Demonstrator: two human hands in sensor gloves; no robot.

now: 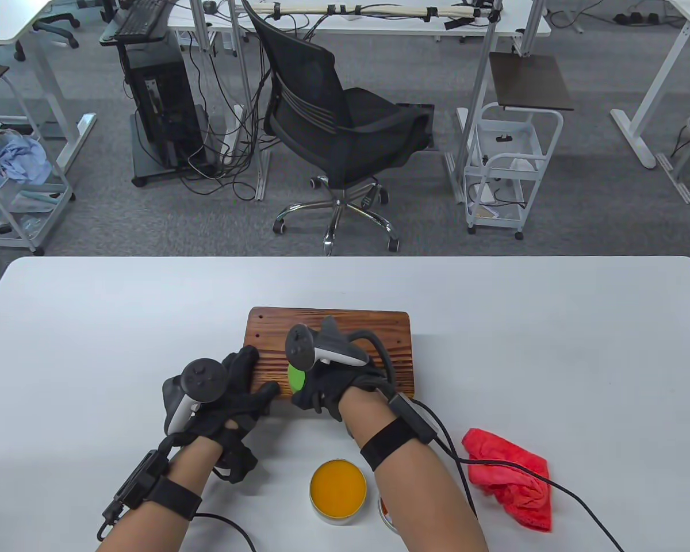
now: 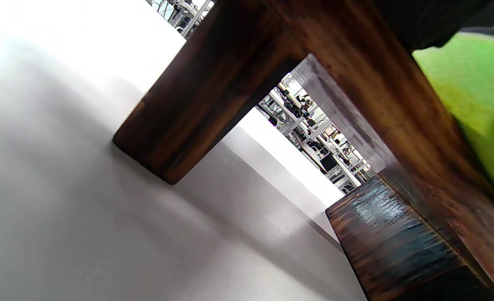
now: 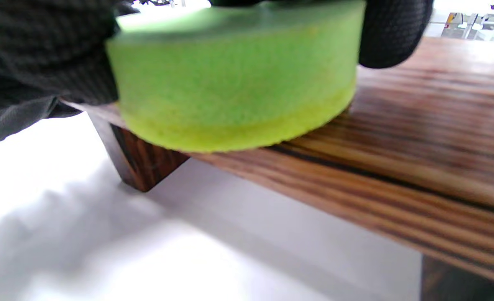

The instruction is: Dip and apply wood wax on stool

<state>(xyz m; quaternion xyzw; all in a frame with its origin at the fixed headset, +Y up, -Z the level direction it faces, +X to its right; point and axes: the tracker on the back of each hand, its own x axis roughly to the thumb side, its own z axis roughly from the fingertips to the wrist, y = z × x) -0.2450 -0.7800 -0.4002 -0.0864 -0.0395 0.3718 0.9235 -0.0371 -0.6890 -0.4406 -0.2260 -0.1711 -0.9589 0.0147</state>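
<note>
A dark striped wooden stool [image 1: 345,339] stands mid-table, seat up. My right hand [image 1: 322,391] grips a round green sponge [image 1: 296,376] and holds it flat on the seat's near edge; the right wrist view shows the sponge [image 3: 234,92] resting on the wood grain [image 3: 418,146] between gloved fingers [image 3: 393,33]. My left hand [image 1: 241,391] lies on the stool's near-left corner with fingers spread straight over the wood. The left wrist view looks under the stool at its legs [image 2: 205,96], the sponge [image 2: 477,96] at the right. An open tin of orange wax [image 1: 338,489] sits near the front edge.
A crumpled red cloth [image 1: 509,480] lies right of my right forearm. The tin's lid [image 1: 386,509] peeks out beside the wax tin, partly under my arm. Glove cables trail over the table [image 1: 92,345]. An office chair [image 1: 339,126] stands beyond the far edge.
</note>
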